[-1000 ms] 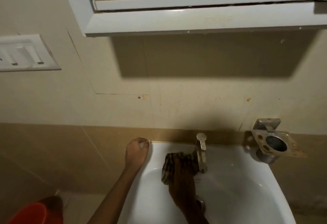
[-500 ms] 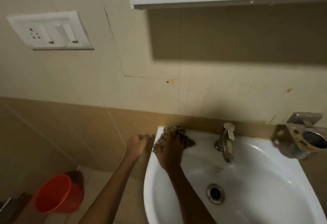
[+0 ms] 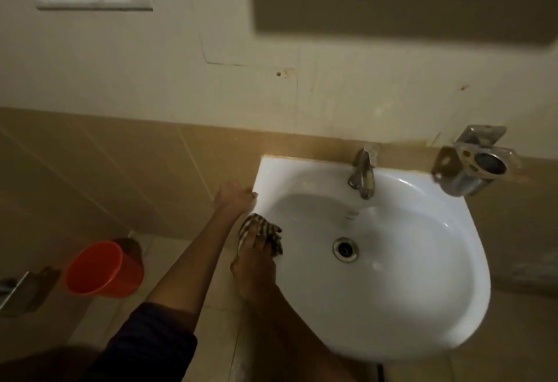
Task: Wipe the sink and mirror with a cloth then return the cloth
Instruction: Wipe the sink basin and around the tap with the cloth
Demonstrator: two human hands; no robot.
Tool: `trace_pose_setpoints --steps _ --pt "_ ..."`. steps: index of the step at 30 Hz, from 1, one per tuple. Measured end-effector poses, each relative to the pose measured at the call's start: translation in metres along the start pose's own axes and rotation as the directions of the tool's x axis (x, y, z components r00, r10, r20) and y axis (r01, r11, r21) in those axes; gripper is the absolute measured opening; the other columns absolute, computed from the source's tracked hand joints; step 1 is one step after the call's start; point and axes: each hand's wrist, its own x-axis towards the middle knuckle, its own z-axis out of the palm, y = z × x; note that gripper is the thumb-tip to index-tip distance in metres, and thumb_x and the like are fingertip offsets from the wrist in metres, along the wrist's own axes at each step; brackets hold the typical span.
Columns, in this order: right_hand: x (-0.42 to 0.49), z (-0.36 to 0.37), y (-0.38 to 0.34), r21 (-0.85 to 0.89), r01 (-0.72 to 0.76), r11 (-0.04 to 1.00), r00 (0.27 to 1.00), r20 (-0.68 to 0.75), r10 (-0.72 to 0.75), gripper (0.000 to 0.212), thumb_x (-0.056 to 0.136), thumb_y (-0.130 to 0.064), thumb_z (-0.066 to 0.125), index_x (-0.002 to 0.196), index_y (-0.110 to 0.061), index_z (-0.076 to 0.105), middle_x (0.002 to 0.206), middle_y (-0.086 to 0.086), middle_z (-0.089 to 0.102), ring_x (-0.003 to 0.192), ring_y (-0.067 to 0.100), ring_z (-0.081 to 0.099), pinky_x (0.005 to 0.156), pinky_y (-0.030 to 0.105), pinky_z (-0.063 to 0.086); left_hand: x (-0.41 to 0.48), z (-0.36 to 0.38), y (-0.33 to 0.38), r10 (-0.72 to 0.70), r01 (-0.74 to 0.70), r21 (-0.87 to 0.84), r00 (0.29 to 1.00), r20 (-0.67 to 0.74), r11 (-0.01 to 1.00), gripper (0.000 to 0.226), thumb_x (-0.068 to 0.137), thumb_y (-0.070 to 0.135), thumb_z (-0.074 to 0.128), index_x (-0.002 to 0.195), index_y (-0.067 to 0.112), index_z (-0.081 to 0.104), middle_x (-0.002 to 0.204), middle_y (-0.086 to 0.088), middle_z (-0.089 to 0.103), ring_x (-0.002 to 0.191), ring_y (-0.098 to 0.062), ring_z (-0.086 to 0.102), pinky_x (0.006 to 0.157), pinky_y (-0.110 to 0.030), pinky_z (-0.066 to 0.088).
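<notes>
A white ceramic sink [image 3: 422, 276] is fixed to the wall, its rounded basin glossy, with a metal drain at the bottom. A dark-and-light striped cloth [image 3: 265, 230] lies bunched on the sink's left rim, about midway along that edge, partly draped toward the basin.

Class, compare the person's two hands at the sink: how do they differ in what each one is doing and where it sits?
The right hand presses a striped cloth against the sink rim; the left hand holds nothing. The left hand sits further back, near the wall; the right hand nearer the front. Both touch the sink's left edge.
</notes>
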Motion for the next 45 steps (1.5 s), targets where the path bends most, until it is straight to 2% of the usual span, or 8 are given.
trace_pose_setpoints --steps 4,10,14,17,21,27,35,45 --pt "-0.052 -0.024 0.036 -0.048 0.1 0.994 0.984 0.155 -0.091 0.079 0.084 -0.019 0.053 0.147 -0.007 0.007 0.144 0.023 0.035 0.129 0.038 0.039 0.104 0.047 0.037 -0.017 0.016 0.013 0.067 -0.071 0.109 0.997 0.045 0.991 0.066 0.076 0.032 0.072 0.126 -0.004 0.047 0.129 -0.021 0.054 0.117 -0.034 0.054 0.087 -0.036 0.047" --pt "-0.121 -0.075 0.135 -0.179 0.478 0.86 0.877 0.049 -0.477 0.057 0.08 -0.038 0.05 0.13 -0.012 0.049 0.098 0.005 0.07 0.079 0.02 0.068 0.064 0.025 0.053 -0.025 0.036 0.005 0.151 -0.148 0.139 0.988 -0.014 0.979 0.035 0.083 0.004 0.058 0.115 -0.008 0.051 0.121 -0.031 0.053 0.111 -0.045 0.053 0.094 -0.049 0.046" --pt "-0.135 -0.118 0.222 -0.425 0.608 0.671 0.791 0.253 -0.556 0.085 0.053 -0.06 0.071 0.125 -0.018 0.053 0.097 -0.005 0.069 0.08 0.012 0.064 0.07 0.024 0.047 -0.027 0.04 0.005 0.162 -0.156 0.248 0.987 -0.005 0.956 0.052 0.086 0.006 0.059 0.131 -0.009 0.037 0.138 -0.032 0.035 0.129 -0.044 0.036 0.107 -0.047 0.031" --pt "-0.13 -0.157 0.271 -0.394 0.627 0.672 0.779 0.303 -0.549 0.069 0.07 -0.057 0.063 0.129 -0.022 0.05 0.1 -0.006 0.066 0.085 0.013 0.058 0.079 0.026 0.033 -0.025 0.039 0.009 0.166 -0.152 0.315 0.986 -0.018 0.937 0.052 0.086 0.009 0.06 0.129 -0.011 0.04 0.134 -0.032 0.043 0.125 -0.044 0.042 0.104 -0.046 0.035" --pt "-0.117 -0.199 0.323 -0.352 0.527 0.774 0.834 0.387 -0.392 0.049 0.089 -0.06 0.029 0.132 -0.038 0.041 0.125 -0.015 0.057 0.121 0.005 0.046 0.106 0.04 0.019 -0.023 0.043 0.007 0.206 -0.174 0.398 0.978 -0.039 0.901 0.041 0.084 0.012 0.062 0.118 -0.009 0.051 0.122 -0.03 0.056 0.113 -0.045 0.054 0.093 -0.05 0.046" --pt "-0.066 -0.227 0.37 -0.414 0.176 0.893 0.983 0.117 -0.14 0.061 0.089 -0.05 0.011 0.14 -0.025 0.035 0.155 0.001 0.023 0.143 0.015 -0.002 0.115 0.056 0.006 -0.02 0.063 -0.001 0.231 -0.207 0.154 0.959 -0.163 0.966 0.031 0.074 -0.013 0.054 0.104 -0.014 0.049 0.113 -0.036 0.055 0.106 -0.049 0.053 0.084 -0.051 0.045" --pt "0.039 -0.209 0.341 -0.429 -0.195 0.882 0.969 -0.226 0.104 0.063 0.08 -0.03 0.052 0.134 0.001 0.042 0.13 0.034 0.049 0.121 0.05 0.045 0.095 0.062 0.041 -0.001 0.073 -0.002 0.215 -0.179 0.236 0.967 -0.136 0.955 0.052 0.074 -0.011 0.055 0.125 -0.009 0.041 0.135 -0.029 0.045 0.125 -0.044 0.044 0.097 -0.049 0.042" --pt "0.124 -0.147 0.217 -0.239 0.007 0.971 0.96 -0.27 -0.073 0.064 0.071 -0.029 0.068 0.125 0.0 0.051 0.115 0.026 0.062 0.107 0.04 0.059 0.094 0.051 0.048 0.004 0.062 0.006 0.198 -0.16 0.244 0.97 -0.141 0.956 0.026 0.072 -0.006 0.052 0.097 0.001 0.054 0.106 -0.023 0.064 0.097 -0.044 0.061 0.077 -0.039 0.049"
